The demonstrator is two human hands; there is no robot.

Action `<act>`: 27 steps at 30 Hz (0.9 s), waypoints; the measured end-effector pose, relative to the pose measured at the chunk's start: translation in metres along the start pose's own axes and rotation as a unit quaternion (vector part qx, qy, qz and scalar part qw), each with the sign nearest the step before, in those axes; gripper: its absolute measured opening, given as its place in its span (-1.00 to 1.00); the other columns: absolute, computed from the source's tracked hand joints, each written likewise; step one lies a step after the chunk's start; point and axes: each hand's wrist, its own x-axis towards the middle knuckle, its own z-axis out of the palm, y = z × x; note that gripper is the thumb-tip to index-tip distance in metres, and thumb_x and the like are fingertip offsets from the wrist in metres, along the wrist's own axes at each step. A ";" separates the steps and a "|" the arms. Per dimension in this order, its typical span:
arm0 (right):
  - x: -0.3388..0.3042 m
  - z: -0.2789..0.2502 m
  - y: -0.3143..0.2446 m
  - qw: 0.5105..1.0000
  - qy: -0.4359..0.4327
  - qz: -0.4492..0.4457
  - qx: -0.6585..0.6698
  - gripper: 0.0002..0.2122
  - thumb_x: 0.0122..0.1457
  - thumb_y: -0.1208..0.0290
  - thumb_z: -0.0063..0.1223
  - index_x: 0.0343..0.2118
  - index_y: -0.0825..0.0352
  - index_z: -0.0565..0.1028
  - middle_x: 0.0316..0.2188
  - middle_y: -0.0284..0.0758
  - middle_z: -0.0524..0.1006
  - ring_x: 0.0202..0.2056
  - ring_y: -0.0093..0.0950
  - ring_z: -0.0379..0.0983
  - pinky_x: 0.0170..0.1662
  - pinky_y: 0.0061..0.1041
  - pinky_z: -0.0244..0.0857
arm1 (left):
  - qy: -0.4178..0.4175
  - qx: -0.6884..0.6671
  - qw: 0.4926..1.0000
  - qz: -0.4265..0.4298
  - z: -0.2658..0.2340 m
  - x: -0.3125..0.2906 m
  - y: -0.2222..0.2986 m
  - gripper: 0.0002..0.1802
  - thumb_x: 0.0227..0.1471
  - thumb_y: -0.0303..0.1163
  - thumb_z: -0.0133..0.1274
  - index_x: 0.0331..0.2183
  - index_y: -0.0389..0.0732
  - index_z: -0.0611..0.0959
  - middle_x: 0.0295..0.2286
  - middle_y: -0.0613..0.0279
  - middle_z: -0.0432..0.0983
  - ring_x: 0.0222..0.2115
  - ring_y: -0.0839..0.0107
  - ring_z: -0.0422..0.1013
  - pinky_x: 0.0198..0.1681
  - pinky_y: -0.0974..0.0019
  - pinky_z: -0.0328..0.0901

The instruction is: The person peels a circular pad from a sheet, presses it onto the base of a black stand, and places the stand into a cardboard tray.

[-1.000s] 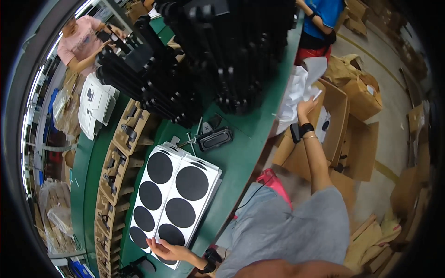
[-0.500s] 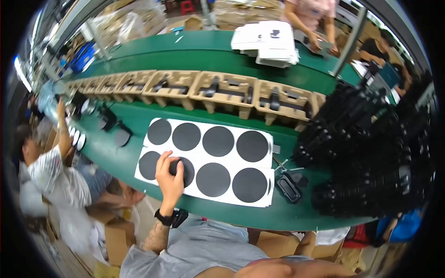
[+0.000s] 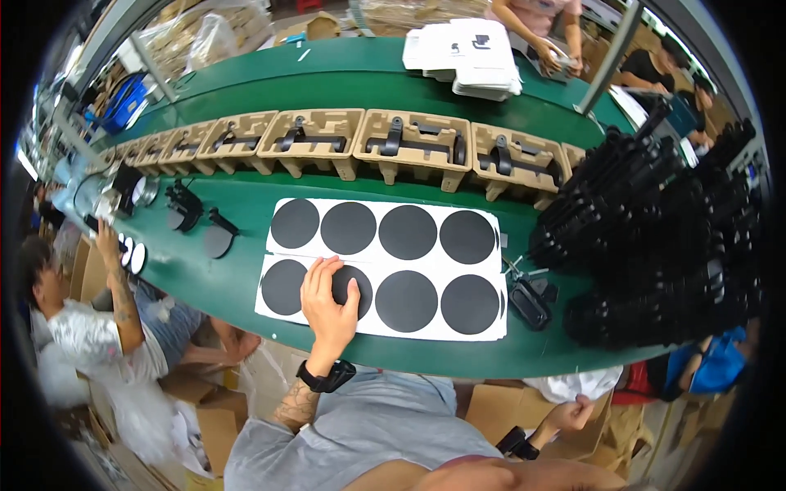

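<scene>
My left hand (image 3: 331, 304) rests on a white sheet (image 3: 370, 326) of large round black stickers, in two rows. Its fingers are stretched and the thumb stands apart, partly covering one black round sticker (image 3: 351, 288) in the near row. No sticker is lifted in it. Below the table's front edge, at the lower right, is my right hand (image 3: 569, 414), fingers curled in, beside a white plastic bag (image 3: 580, 383) in a cardboard box (image 3: 501, 411). What it holds, if anything, cannot be made out.
Brown moulded trays (image 3: 416, 168) with black parts line the table behind the sheet. A tall pile of black stands (image 3: 647, 245) fills the right side, with a small black device (image 3: 530, 304) near it. White printed sheets (image 3: 463, 61) lie at the back. A co-worker (image 3: 123, 327) sits at the left.
The view has shifted, so the table sits differently in it. My right hand has come into sight at the lower right. My left hand stays over the same sticker.
</scene>
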 end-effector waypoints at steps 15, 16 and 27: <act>0.041 0.168 -0.299 0.729 -0.529 -0.340 0.269 -0.86 -0.11 0.65 0.01 -0.42 0.41 0.43 -0.34 -0.18 0.46 -0.28 -0.18 0.37 -0.21 -0.35 0.32 | -0.006 -0.026 0.998 0.061 0.001 -0.001 -0.014 -0.83 -0.07 -0.43 0.03 -0.39 -0.26 0.66 -0.27 0.19 0.58 -0.09 0.10 0.41 -0.02 0.03 0.22; 0.042 0.168 -0.300 0.729 -0.529 -0.341 0.268 -0.86 -0.13 0.66 0.00 -0.43 0.42 0.42 -0.36 -0.17 0.44 -0.29 -0.17 0.36 -0.22 -0.34 0.31 | -0.002 -0.026 0.998 0.061 0.002 0.000 -0.012 -0.83 -0.07 -0.43 0.04 -0.40 -0.26 0.66 -0.28 0.19 0.58 -0.09 0.10 0.41 -0.03 0.03 0.22; 0.057 0.173 -0.314 0.719 -0.558 -0.330 0.252 -0.72 -0.29 0.68 -0.21 -0.40 0.44 0.41 -0.41 -0.08 0.35 -0.31 -0.06 0.28 -0.24 -0.24 0.24 | 0.023 -0.035 0.997 0.072 0.004 0.011 -0.008 -0.83 -0.13 -0.43 0.07 -0.40 -0.24 0.64 -0.28 0.21 0.59 -0.09 0.14 0.42 -0.06 0.07 0.25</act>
